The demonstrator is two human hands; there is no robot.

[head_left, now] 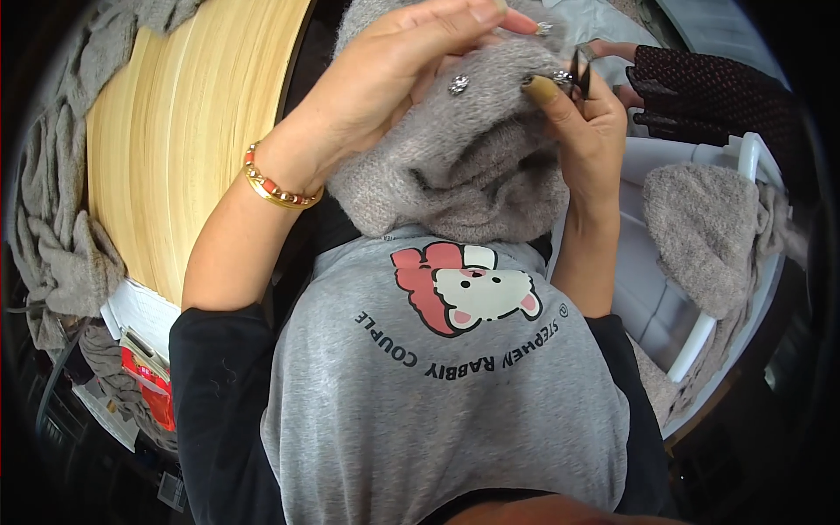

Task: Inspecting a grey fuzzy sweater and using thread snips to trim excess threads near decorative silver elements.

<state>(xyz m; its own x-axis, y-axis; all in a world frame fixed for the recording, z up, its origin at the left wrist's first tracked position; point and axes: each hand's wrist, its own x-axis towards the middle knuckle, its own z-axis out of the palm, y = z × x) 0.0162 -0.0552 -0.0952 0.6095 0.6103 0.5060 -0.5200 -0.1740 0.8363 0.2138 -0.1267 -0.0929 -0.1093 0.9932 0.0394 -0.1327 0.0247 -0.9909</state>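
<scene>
A fuzzy grey knit garment (490,175) is bunched up in front of my chest, with round sparkly buttons (458,84) on its edge. My left hand (420,48) grips the upper part of the knit, its fingers partly hidden behind the fabric. My right hand (586,131) is closed at the garment's right edge, the thumb, with a yellowish-brown covering or nail, pressing beside another sparkly button. Between its fingers, small black snips (581,74) point upward; their handles are hidden.
A light wooden tabletop (175,131) lies to my left, with more grey knits (52,210) along its far side. On my right stands a white plastic bin (639,227) holding grey knit pieces (700,232). Another person's dark dotted sleeve (700,92) and hand reach in at upper right.
</scene>
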